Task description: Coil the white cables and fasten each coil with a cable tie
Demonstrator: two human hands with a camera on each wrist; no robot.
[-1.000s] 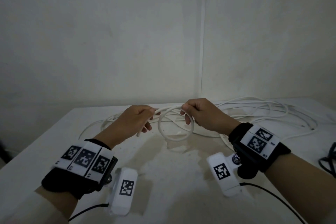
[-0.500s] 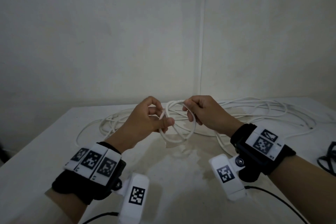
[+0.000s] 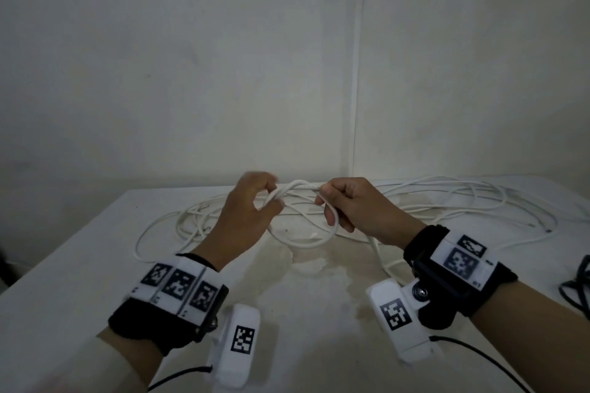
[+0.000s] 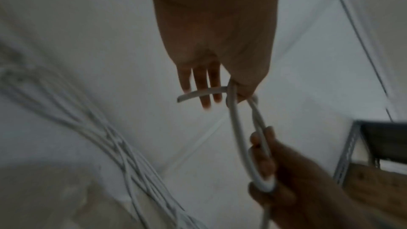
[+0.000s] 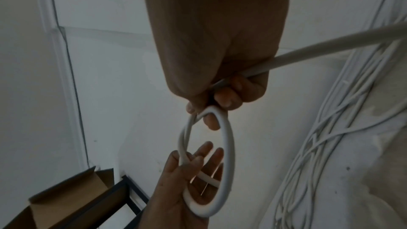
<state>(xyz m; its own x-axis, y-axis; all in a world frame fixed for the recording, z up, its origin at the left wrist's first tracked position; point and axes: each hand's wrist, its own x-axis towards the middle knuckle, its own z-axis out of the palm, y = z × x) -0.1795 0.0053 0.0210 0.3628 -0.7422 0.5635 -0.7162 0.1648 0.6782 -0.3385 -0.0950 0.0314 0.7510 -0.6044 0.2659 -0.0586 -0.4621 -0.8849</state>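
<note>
A small coil of white cable (image 3: 306, 241) hangs between my two hands above the table. My left hand (image 3: 271, 195) pinches the coil's left side between thumb and forefinger, with the other fingers (image 4: 203, 91) held straight. The cut cable end (image 4: 193, 94) sticks out past those fingers. My right hand (image 3: 325, 204) grips the coil's right side, fingers curled round the strands (image 5: 222, 100). From that hand the cable (image 5: 330, 50) runs back to the loose white cable pile (image 3: 447, 201). No cable tie is in sight.
The loose cable spreads across the back of the white table (image 3: 95, 265), against a wall corner. A black cable (image 3: 574, 290) lies at the right edge. Beyond the table stand an open cardboard box (image 5: 66, 203) and a dark metal rack (image 4: 385, 137).
My left hand has risen and come in to the coil, from holding the loose end to pinching the loop. The round loop has been drawn into a narrower oval.
</note>
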